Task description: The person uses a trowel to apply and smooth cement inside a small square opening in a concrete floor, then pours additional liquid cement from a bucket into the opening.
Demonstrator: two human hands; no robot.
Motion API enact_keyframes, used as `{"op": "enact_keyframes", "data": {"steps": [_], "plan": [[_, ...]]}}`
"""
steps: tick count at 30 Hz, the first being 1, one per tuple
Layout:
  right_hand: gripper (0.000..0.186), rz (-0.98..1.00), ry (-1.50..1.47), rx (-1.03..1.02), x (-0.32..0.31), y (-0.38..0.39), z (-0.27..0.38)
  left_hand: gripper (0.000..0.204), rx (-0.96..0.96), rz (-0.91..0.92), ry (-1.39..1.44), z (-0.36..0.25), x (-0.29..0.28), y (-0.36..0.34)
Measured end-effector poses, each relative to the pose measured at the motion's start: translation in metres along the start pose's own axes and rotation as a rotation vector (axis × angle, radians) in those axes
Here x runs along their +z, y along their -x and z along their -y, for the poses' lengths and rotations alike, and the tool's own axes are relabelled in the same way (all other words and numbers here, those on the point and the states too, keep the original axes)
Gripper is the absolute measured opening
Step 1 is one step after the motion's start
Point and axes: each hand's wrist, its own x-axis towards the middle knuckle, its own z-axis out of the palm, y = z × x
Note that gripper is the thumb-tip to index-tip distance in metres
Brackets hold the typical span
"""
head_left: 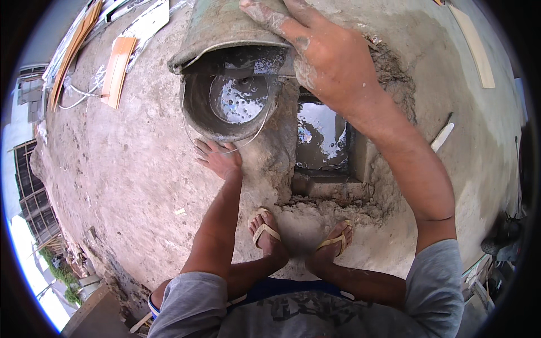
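A large grey-green bucket (225, 25) is tipped on its side, its open mouth facing me, above a smaller dark bucket (194, 112). Grey, bubbly liquid (242, 101) lies in the lower bucket, and some shows inside the tilted one. My right hand (327, 59), smeared with grey, grips the tilted bucket on its right side, fingers over its outer wall. My left hand (220, 158) rests with spread fingers against the near side of the lower bucket, by its thin wire handle (248, 145).
Right of the buckets, a rectangular pit with a rough cement rim (329, 190) holds dark water (315, 149). My sandalled feet (267, 231) stand at its near edge. Wooden strips (118, 70) lie far left; a pale board (473, 48) lies far right. A white-handled tool (443, 137) lies right of the pit.
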Motion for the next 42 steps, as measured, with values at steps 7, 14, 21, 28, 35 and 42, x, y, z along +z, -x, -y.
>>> {"op": "enact_keyframes", "data": {"steps": [7, 14, 21, 28, 35, 42], "plan": [[0.047, -0.139, 0.264, -0.133, 0.028, 0.012, 0.001, 0.068, 0.013, -0.012, 0.021, 0.001, 0.001, 0.001], [0.04, -0.3, 0.226, -0.201, 0.015, 0.026, -0.002, 0.069, -0.005, -0.033, 0.053, 0.0, 0.004, 0.0], [0.048, -0.391, -0.127, 0.279, -0.021, 0.109, -0.063, 0.068, -0.013, -0.017, 0.011, 0.003, 0.004, -0.003], [0.061, 0.041, -0.412, 1.409, 0.064, 0.227, -0.111, 0.07, -0.004, 0.038, -0.075, -0.003, 0.01, -0.005], [0.031, -0.318, -0.682, 2.32, 0.264, 0.376, -0.121, 0.064, 0.094, 0.064, -0.361, 0.0, 0.019, 0.0], [0.05, 1.082, 0.107, 1.406, 0.348, 0.352, -0.131, 0.058, 0.164, 0.22, -0.289, 0.008, 0.01, -0.001]]}}
